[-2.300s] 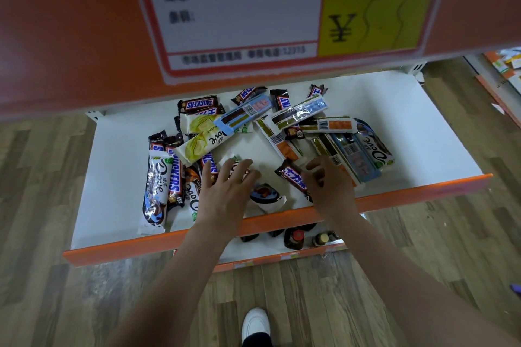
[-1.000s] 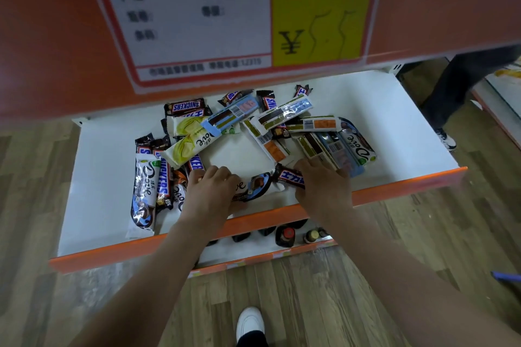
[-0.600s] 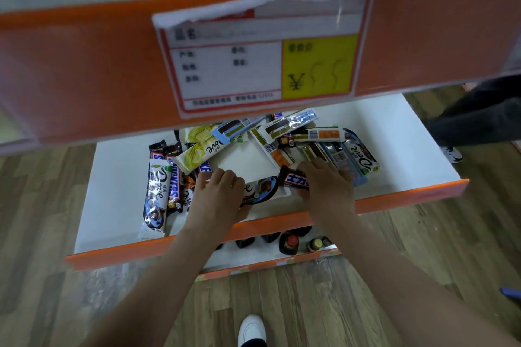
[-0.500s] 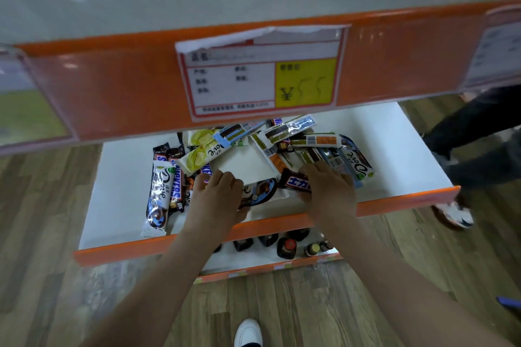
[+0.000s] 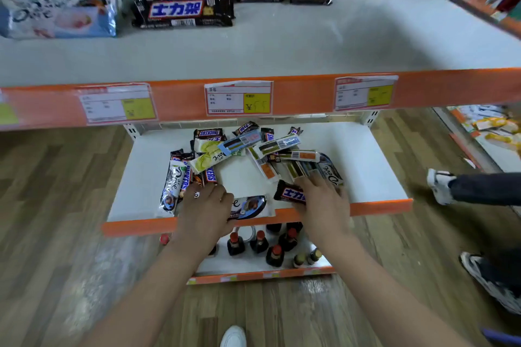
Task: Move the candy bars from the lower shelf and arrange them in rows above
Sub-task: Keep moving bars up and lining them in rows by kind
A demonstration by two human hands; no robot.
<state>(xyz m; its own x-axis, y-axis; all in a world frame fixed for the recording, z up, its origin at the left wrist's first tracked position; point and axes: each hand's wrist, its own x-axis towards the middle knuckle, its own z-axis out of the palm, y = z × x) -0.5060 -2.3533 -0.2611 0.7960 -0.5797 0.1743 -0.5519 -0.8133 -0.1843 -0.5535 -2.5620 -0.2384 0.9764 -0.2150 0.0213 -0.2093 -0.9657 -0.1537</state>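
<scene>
My right hand (image 5: 324, 203) fingers curl on the dark bar (image 5: 290, 194), long axis left-right, near edge of lower shelf (image 5: 377, 203). Left hand (image 5: 205, 205) covers the Dove bar (image 5: 249, 205); grip unclear. Rows go on upper shelf (image 5: 310, 45).

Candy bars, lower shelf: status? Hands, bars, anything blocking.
Left hand gripping Dove bar. Right hand gripping Snickers bar. Rest piled on lower shelf. Upper shelf rows begun; nothing blocking.

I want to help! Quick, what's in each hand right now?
Left hand: curled on a Dove bar at the lower shelf's front edge.
Right hand: grip closed on a dark Snickers bar.
</scene>
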